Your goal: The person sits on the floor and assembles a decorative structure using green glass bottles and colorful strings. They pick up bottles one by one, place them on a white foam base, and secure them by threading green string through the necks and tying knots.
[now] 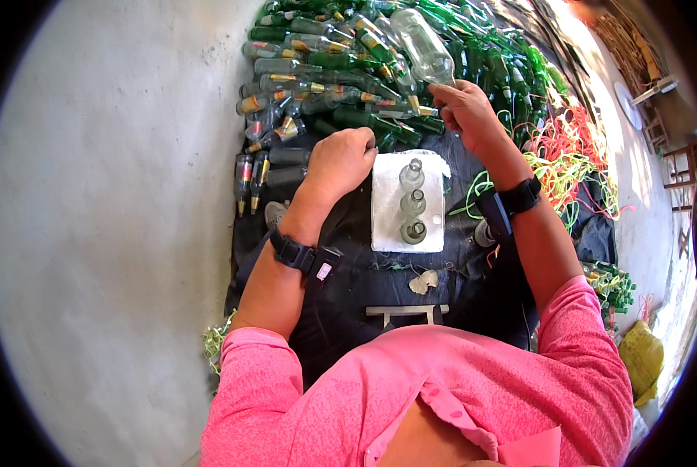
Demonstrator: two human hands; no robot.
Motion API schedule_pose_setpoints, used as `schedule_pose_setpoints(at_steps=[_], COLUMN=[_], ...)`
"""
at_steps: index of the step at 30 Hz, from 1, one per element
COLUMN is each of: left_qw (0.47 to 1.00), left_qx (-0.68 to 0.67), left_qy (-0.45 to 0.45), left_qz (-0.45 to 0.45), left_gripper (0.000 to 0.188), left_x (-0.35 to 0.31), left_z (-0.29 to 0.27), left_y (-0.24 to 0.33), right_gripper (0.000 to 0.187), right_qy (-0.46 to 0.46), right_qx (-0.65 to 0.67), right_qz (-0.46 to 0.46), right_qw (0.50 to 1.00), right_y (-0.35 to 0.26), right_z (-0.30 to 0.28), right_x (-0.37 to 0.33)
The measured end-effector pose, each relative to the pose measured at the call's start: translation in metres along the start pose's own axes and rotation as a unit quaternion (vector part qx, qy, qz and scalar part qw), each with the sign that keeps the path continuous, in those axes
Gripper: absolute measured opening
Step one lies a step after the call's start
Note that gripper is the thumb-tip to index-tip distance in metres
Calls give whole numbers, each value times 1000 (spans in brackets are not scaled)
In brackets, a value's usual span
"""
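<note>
My right hand (467, 113) is closed round the neck end of a clear glass bottle (422, 47), whose wide body points away over the heap of bottles. Nearer the middle, my left hand (344, 159) is curled closed beside the far left corner of a white foam slab (386, 222). Its fingertips are turned out of sight, so anything inside them is hidden. Three clear bottles stand upright in a row on the slab: a far bottle (412, 176), a middle bottle (413, 204) and a near bottle (413, 231).
A large heap of green and clear bottles (340, 78) lies on a black sheet (348, 272) at the far side. Tangled red and yellow-green plastic strips (570, 159) lie to the right. More green bottles (611, 288) and a yellow sack (642, 359) sit farther right. A pale wall (122, 194) fills the left.
</note>
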State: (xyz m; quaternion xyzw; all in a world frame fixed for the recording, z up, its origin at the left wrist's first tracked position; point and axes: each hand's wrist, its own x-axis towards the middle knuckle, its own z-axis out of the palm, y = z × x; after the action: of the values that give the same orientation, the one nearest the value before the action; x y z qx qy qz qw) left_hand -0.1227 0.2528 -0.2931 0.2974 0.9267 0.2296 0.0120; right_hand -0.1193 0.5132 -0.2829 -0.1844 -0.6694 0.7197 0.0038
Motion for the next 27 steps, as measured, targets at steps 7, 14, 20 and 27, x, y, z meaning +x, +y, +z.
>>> schedule_pose_setpoints(at_steps=[7,14,20,27], left_qw=[1000,998,999,999], left_qx=[5,17,6,-12], left_qy=[-30,-55,-11,15], left_qz=[-6,-18,-47,-46], left_gripper=[19,20,18,19], left_x=[-2,-2,-2,-1], left_z=[-2,-1,-12,-20], left_y=[-1,-3,-17,-29], right_gripper=[27,25,30,28], right_qy=[-44,-69,-18,20], right_qx=[-27,-95,-306,-495], right_qz=[-31,1,-58,-152], right_qw=[998,993,950,856], right_y=[5,21,35,46], right_z=[2,-10,-5,5], right_x=[-9,9,21,23])
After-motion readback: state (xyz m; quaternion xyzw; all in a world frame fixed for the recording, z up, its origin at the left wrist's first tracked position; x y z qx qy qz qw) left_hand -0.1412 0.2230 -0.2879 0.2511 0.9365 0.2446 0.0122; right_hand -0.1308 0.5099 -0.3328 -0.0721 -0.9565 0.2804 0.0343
